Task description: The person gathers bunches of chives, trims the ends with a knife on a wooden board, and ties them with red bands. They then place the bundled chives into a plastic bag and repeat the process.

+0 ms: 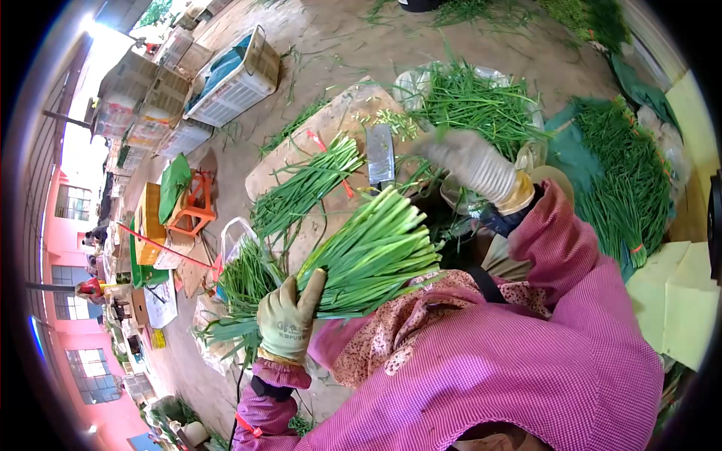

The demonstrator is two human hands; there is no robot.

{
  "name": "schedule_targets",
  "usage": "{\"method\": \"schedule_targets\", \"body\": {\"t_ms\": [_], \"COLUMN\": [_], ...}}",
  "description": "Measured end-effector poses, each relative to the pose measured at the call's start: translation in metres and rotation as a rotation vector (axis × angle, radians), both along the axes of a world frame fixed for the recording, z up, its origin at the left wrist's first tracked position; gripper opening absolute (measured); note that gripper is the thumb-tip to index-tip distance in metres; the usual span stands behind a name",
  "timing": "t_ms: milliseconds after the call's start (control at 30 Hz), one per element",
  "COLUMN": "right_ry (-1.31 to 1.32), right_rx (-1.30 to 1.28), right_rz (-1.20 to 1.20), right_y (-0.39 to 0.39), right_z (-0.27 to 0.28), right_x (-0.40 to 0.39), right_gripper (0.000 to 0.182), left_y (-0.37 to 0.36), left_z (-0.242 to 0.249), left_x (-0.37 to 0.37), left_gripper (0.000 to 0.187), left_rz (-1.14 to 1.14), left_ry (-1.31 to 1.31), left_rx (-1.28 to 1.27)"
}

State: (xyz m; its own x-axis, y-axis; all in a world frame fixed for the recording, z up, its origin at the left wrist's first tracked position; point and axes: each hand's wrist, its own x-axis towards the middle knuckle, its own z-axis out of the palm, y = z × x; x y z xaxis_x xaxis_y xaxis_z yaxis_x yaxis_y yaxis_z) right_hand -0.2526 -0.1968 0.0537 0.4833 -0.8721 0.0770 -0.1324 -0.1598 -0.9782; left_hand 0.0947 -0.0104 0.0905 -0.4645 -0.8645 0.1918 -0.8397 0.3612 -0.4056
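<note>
My left hand [288,319], in a pale work glove, is closed around a large loose bunch of garlic chives [368,259]. The pale cut ends fan toward the upper right; leaf tips droop below the hand. My right hand [470,161], gloved too, is in the air beside the cleaver, its fingers smeared by motion. The cleaver [380,154] lies flat on a wooden board [282,169], with cut stem ends [391,122] near its tip. On the same board rests another bunch of chives [308,184] with red ties around it.
A heap of loose chives [481,105] lies on plastic beyond my right hand. Bundled greens [628,180] are stacked at the right. A white crate [237,79], an orange stool [194,203] and a plastic bag of chives [248,263] stand to the left. Scraps litter the floor.
</note>
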Motion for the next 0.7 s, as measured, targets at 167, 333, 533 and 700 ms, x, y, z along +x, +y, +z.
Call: {"method": "schedule_targets", "body": {"t_ms": [167, 333, 533, 700], "right_ry": [0.101, 0.109, 1.053, 0.099], "right_rx": [-0.472, 0.013, -0.218, 0.021], "right_rz": [0.502, 0.623, -0.094, 0.602], "right_y": [0.025, 0.025, -0.022, -0.015], "right_z": [0.019, 0.011, 0.002, -0.048], "right_x": [0.042, 0.017, -0.053, -0.006], "right_gripper": [0.027, 0.013, 0.032, 0.049], "left_y": [-0.006, -0.001, 0.004, -0.012], "left_z": [0.007, 0.011, 0.02, 0.025], "left_x": [-0.006, 0.007, 0.017, 0.001], "left_gripper": [0.066, 0.064, 0.055, 0.058], "left_rz": [-0.092, -0.089, -0.109, -0.214], "left_ry": [-0.048, -0.089, -0.032, -0.021], "left_rx": [0.003, 0.037, 0.031, -0.019]}}
